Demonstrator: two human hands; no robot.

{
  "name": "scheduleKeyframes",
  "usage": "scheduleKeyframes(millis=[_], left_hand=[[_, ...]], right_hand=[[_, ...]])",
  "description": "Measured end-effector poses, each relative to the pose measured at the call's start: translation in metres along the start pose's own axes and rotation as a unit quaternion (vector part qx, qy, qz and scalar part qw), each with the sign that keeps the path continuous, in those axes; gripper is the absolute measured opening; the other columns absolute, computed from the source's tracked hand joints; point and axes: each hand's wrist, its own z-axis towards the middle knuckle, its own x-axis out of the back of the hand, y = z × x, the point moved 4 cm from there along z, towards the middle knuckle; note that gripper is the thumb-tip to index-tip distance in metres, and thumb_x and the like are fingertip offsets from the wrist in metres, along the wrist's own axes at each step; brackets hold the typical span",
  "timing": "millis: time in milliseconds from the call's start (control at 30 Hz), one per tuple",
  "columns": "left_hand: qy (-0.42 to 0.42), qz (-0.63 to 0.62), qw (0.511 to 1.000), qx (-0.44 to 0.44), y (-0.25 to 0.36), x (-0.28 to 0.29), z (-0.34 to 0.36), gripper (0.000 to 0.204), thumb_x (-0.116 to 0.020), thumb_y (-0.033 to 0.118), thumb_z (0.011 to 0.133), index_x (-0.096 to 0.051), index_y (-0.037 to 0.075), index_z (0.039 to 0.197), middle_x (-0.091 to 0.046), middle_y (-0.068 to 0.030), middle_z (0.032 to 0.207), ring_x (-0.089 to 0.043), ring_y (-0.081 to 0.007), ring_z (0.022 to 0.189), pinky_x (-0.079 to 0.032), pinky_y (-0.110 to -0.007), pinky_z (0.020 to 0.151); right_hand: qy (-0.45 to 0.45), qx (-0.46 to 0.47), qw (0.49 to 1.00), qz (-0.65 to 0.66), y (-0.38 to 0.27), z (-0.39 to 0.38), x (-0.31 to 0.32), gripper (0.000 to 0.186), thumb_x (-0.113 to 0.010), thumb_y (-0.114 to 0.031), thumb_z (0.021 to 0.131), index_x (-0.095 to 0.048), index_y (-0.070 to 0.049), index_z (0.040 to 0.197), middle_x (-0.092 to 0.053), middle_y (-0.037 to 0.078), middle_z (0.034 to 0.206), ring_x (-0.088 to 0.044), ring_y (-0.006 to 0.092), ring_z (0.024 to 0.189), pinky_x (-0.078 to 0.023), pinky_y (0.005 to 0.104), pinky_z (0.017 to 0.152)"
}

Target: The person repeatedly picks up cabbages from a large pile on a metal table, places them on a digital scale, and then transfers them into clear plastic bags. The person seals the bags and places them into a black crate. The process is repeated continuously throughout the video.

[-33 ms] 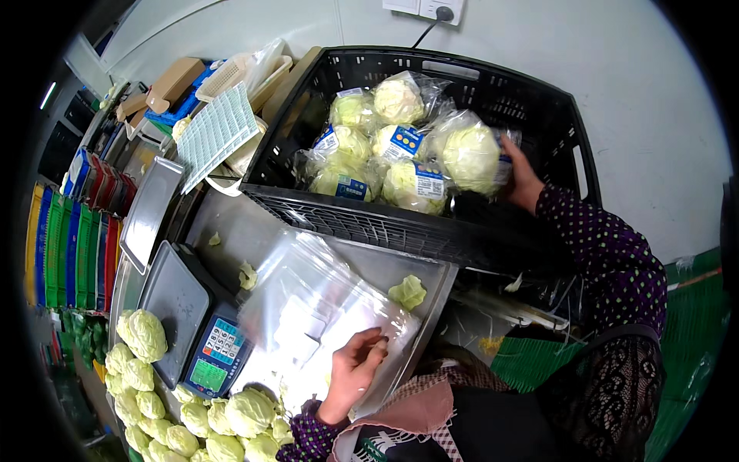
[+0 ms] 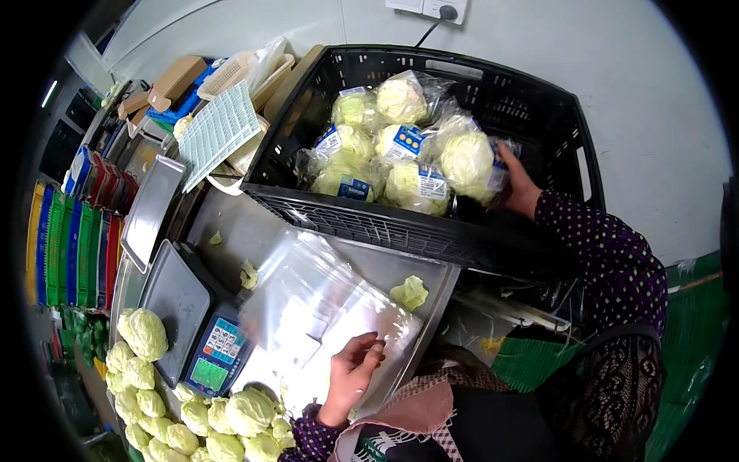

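My right hand is closed on a bagged cabbage with a label, at the right of a group of several bagged cabbages in a black plastic crate. My left hand is curled over a stack of clear bags on the steel table, its thumb and fingers drawn together; whether anything is between them I cannot make out. Loose leaves lie beside the bags.
At left stand a digital scale, several bare cabbages, a metal tray and a pale plastic grid. Farther left are stacked coloured crates. A white wall with a socket rises behind the black crate.
The bagged cabbage in my right hand sits slightly lower and has turned a little, and my right hand has shifted slightly with it. My left hand is nearly unchanged.
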Motion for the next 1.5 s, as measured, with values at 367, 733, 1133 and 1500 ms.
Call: scheduleKeyframes(millis=[367,733,1133,1500], left_hand=[[0.052,0.048,0.994,-0.083,-0.022,-0.003,-0.026,0.039,-0.064,0.028,0.091,-0.061,-0.003,0.113,-0.070,-0.0153,0.089,-0.068,-0.0221,0.078,-0.053,-0.032,0.073],[0.281,0.482,0.817,-0.148,-0.109,0.044,-0.083,0.061,-0.069,0.041,0.079,-0.055,0.002,0.125,-0.047,-0.0205,0.138,-0.050,-0.0339,0.123,-0.043,-0.047,0.098],[0.313,0.452,0.808,-0.214,-0.127,0.033,-0.052,0.043,-0.063,0.024,0.075,-0.060,-0.007,0.104,-0.055,-0.0228,0.123,-0.052,-0.0355,0.114,-0.045,-0.041,0.095],[0.342,0.565,0.717,-0.223,-0.143,0.032,-0.033,0.021,-0.060,0.021,0.066,-0.069,0.003,0.072,-0.061,-0.0138,0.089,-0.057,-0.0288,0.088,-0.049,-0.035,0.065]], right_hand=[[-0.163,-0.008,0.967,-0.198,-0.004,0.055,-0.010,0.059,-0.048,-0.054,0.096,-0.051,-0.008,0.132,-0.062,0.011,0.123,-0.061,0.0263,0.107,-0.052,0.0418,0.086],[-0.225,0.455,0.724,-0.467,0.010,-0.070,-0.320,0.047,-0.055,-0.018,0.098,-0.043,0.002,0.139,-0.055,0.017,0.132,-0.055,0.0228,0.120,-0.044,0.0333,0.102],[-0.428,0.375,0.620,-0.539,0.350,-0.094,-0.754,0.096,-0.080,-0.054,0.067,-0.044,0.005,0.134,-0.055,0.025,0.128,-0.057,0.0349,0.116,-0.047,0.0406,0.097],[-0.474,-0.153,0.863,-0.081,0.289,-0.036,-0.521,0.070,-0.056,-0.055,0.088,-0.044,-0.010,0.141,-0.048,0.012,0.143,-0.051,0.0321,0.127,-0.039,0.0545,0.106]])
